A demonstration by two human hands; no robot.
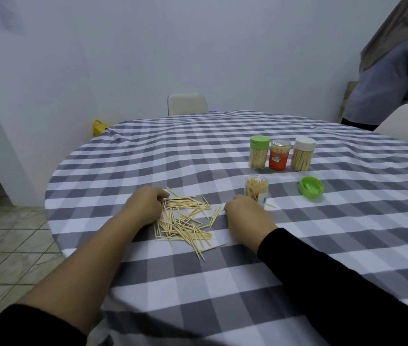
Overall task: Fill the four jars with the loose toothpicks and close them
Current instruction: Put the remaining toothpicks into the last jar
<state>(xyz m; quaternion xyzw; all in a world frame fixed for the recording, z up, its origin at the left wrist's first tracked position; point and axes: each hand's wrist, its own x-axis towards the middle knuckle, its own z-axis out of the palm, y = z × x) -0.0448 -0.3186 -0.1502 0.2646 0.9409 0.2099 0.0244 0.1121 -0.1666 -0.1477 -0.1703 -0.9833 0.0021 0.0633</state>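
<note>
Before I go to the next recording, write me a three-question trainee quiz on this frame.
1. True or false: the green lid is on the open jar.
2. How many jars in the back row are closed? A) one B) two C) three
3. Fill in: the loose toothpicks lie between the left hand and the ____ hand.

Key: 1 false, it lies on the table to the jar's right. 2 C: green-lid jar, orange jar, white-lid jar. 3 right.

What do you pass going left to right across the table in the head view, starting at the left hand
left hand → loose toothpicks → right hand → green-lidded jar → orange jar → white-lidded jar → loose green lid
</note>
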